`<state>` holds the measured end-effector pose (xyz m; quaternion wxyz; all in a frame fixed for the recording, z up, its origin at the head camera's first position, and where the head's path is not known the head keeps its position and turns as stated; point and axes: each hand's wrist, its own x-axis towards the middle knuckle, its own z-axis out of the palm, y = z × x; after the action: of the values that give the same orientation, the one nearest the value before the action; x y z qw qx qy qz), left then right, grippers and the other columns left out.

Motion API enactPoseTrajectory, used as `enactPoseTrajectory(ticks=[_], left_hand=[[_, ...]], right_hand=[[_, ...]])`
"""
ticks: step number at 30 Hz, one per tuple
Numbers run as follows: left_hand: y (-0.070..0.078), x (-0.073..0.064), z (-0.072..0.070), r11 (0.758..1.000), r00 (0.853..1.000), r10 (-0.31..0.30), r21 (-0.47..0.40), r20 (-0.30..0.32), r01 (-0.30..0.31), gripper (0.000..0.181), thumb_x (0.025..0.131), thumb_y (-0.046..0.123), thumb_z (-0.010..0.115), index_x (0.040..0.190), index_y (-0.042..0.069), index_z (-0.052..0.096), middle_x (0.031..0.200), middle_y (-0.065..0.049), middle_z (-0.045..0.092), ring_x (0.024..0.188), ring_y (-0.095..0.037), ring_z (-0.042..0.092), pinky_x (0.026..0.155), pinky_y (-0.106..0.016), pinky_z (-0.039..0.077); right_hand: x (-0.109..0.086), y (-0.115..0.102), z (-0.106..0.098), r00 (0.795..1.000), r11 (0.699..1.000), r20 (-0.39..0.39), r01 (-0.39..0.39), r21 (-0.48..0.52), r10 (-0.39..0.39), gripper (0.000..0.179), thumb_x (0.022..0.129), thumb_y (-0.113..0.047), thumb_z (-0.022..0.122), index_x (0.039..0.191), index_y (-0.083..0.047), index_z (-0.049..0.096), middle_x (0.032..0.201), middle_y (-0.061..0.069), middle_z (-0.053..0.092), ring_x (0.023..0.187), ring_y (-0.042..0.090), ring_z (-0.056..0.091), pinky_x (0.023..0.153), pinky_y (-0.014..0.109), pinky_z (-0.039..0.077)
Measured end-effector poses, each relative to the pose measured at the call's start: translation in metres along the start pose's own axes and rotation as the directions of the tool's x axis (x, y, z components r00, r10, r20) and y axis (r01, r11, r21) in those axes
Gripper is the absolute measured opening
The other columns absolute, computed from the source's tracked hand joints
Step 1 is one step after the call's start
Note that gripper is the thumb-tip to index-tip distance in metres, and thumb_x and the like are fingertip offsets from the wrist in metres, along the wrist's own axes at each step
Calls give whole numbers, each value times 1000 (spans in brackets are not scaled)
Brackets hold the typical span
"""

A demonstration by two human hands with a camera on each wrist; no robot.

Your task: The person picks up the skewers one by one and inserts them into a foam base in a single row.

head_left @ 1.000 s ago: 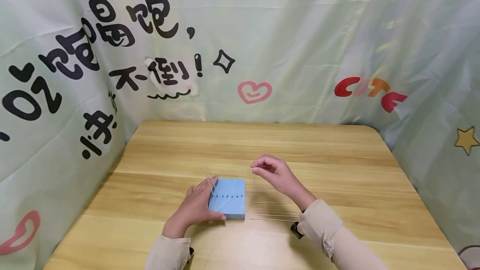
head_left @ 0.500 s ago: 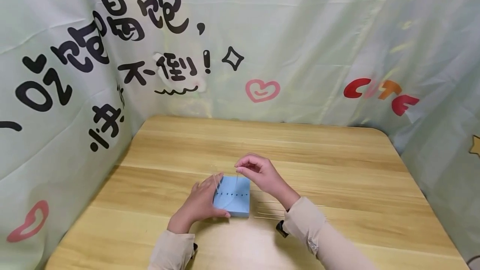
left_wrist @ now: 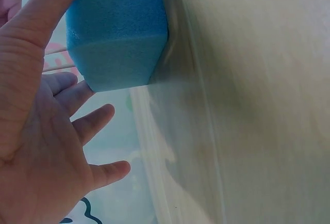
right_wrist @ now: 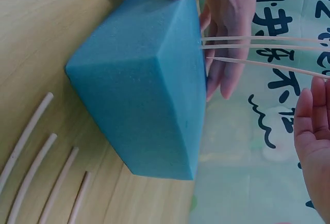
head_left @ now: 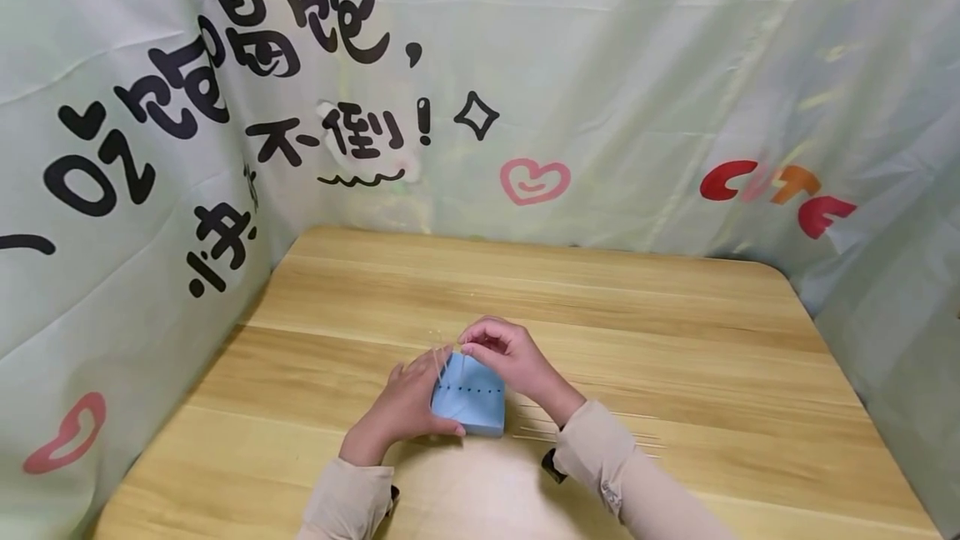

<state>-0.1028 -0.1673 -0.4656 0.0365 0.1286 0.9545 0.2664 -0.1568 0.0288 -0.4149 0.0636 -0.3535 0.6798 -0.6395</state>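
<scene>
A blue foam block [head_left: 480, 412] with a row of dark dots across its top sits on the table. My left hand [head_left: 405, 408] steadies it from the left, thumb on the near side and forefinger at the far side; the other fingers spread out in the left wrist view. Two thin pale sticks [right_wrist: 289, 40] stand upright in the block near its left end. Between thumb and fingertips, my right hand [head_left: 512, 358] pinches a third thin stick [right_wrist: 258, 63] above the block. Its lower tip is near the block's top; whether it touches cannot be told.
Several loose thin rods [right_wrist: 32, 157] lie side by side on the wooden table [head_left: 600, 315], right of the block and partly under the right forearm. A printed curtain [head_left: 615, 90] hangs behind the table and along both sides.
My right hand has carried its stick leftward from beside the block to over it, and lowered it. The left hand keeps its hold on the block. The head view has shifted slightly.
</scene>
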Motion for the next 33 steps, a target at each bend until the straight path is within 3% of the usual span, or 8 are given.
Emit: enactPoseTrajectory(ticks=[13,20,25,33], left_hand=[[2,0,0,1000,1000,11,-7,-8,-11,117,57,50,87,150,12,26,148,-13,37,136,-33,32,105,-66,18],[1,0,0,1000,1000,19,-6,-12,-19,116,57,50,86,149,11,28,148,-13,37,136,-34,32,104,-67,19],[0,0,0,1000,1000,24,-8,-15,-24,117,57,51,86,149,9,27,149,-13,37,136,-33,32,104,-67,19],[-1,1,1,999,999,36,11,-22,-36,118,57,50,86,149,7,27,147,-15,38,135,-34,33,103,-67,21]], right_hand=[[-2,8,6,998,995,-13,-61,-74,60,8,87,4,62,93,9,65,95,19,64,84,8,56,71,18,48],[-8,-11,12,1000,994,4,-26,-108,27,5,86,6,62,89,9,65,90,19,64,82,7,56,72,20,50],[-13,-8,15,1000,993,12,5,-118,-4,5,86,7,62,88,9,65,88,20,64,79,6,54,68,19,48],[-17,0,15,999,993,23,-25,-118,27,7,87,4,62,90,9,66,89,17,64,79,6,54,68,18,48]])
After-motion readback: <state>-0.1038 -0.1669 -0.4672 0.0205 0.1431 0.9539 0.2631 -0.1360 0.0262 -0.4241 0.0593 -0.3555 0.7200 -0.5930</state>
